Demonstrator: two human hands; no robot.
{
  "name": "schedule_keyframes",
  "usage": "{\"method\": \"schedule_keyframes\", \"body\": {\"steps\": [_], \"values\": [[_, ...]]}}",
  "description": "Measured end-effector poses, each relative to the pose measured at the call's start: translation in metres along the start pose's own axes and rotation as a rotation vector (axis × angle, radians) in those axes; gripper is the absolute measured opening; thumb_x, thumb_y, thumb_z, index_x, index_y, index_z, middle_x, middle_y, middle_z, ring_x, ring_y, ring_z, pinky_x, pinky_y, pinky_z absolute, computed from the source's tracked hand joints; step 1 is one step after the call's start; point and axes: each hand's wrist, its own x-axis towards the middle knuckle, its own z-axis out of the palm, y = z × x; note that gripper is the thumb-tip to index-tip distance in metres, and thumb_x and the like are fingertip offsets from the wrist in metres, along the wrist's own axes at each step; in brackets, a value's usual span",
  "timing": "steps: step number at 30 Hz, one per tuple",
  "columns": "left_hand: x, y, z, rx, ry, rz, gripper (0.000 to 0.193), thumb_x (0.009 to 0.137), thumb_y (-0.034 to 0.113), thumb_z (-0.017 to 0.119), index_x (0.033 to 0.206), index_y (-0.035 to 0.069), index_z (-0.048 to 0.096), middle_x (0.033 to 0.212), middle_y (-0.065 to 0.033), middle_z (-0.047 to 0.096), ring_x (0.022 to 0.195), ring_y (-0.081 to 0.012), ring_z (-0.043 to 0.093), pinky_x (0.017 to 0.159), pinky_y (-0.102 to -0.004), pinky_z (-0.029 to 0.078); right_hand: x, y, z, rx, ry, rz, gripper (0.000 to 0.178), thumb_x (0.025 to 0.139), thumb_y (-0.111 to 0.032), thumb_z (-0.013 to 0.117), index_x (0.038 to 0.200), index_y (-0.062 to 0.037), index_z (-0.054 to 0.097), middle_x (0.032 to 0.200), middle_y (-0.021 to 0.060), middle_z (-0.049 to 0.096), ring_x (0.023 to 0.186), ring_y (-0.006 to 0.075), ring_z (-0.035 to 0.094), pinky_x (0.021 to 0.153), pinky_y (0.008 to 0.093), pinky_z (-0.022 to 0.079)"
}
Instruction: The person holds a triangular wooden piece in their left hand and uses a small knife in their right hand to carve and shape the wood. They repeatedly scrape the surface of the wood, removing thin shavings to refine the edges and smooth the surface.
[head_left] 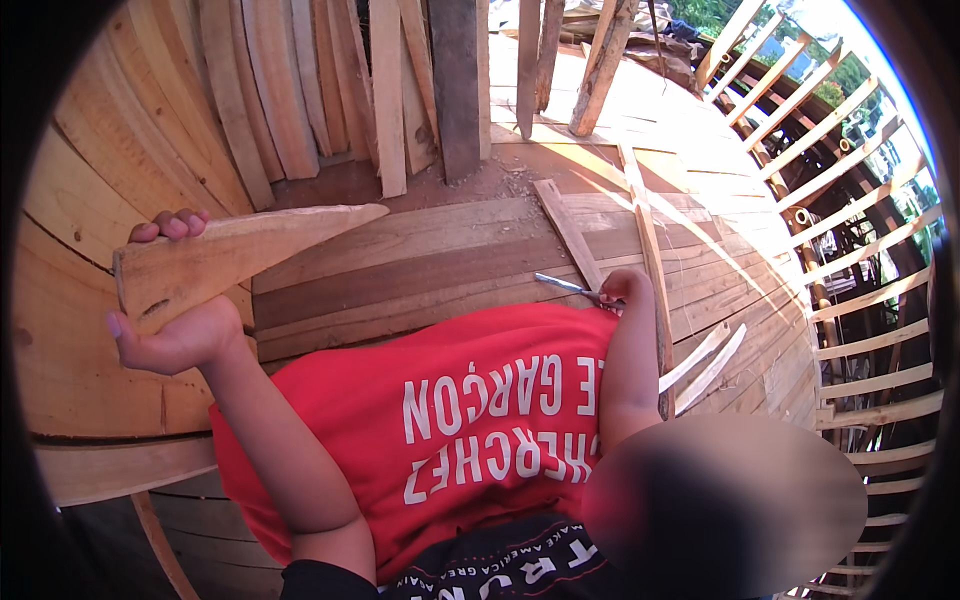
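Observation:
A tapered, wedge-shaped piece of wood is gripped at its broad end by my left hand. Some fingers curl over its upper edge, and the palm is under the lower one. Its narrow tip points right, over the planks, and a dark mark shows near the broad end. My right hand is closed around a slim tool with a pale blue, shiny shaft. The shaft points left, just beyond my red cloth. The fingers hide the rest of the tool, so its kind is unclear.
Curved hull-like planking rises at the left, with upright boards and a dark post at the back. Loose battens lie on the plank floor. Pale offcuts lie right of my right arm. Slatted ribs line the right side.

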Motion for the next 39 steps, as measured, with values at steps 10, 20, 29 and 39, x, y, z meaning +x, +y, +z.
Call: {"method": "schedule_keyframes", "body": {"steps": [10,20,29,39], "values": [[0.001,0.000,-0.006,-0.015,-0.069,-0.005,0.068,0.076,0.056,0.038,0.103,-0.005,0.053,0.090,-0.0203,0.052,0.088,-0.0348,0.052,0.090,-0.0484,0.042,0.033,0.001,0.016,0.202,-0.066,-0.324,0.015,0.091,-0.015,0.060,0.094,-0.0076,0.073,0.081,0.0040,0.070,0.073,0.0133,0.064,0.068,0.0344,0.051],[0.000,0.000,-0.005,-0.010,-0.066,-0.011,0.067,0.076,0.056,0.038,0.102,-0.004,0.053,0.090,-0.0198,0.053,0.088,-0.0349,0.052,0.090,-0.0488,0.042,0.016,-0.025,0.009,0.413,0.029,-0.340,0.020,0.090,-0.022,0.065,0.087,-0.0026,0.068,0.075,0.0039,0.065,0.066,0.0137,0.061,0.060,0.0297,0.049],[-0.002,0.000,0.000,-0.021,-0.062,-0.010,0.068,0.075,0.057,0.040,0.101,-0.004,0.054,0.089,-0.0192,0.053,0.086,-0.0333,0.052,0.087,-0.0466,0.042,0.009,-0.113,0.013,0.245,-0.246,-0.457,0.018,0.080,-0.007,0.059,0.094,-0.0018,0.069,0.071,0.0076,0.066,0.058,0.0166,0.061,0.054,0.0297,0.048],[-0.002,0.002,0.001,0.014,-0.019,0.003,0.069,0.075,0.059,0.041,0.102,-0.003,0.055,0.089,-0.0182,0.053,0.085,-0.0332,0.052,0.087,-0.0465,0.041,0.030,-0.141,0.007,0.503,0.067,-0.743,0.024,0.078,0.001,0.055,0.097,-0.0006,0.069,0.081,0.0096,0.069,0.074,0.0203,0.069,0.064,0.0307,0.054]]}}
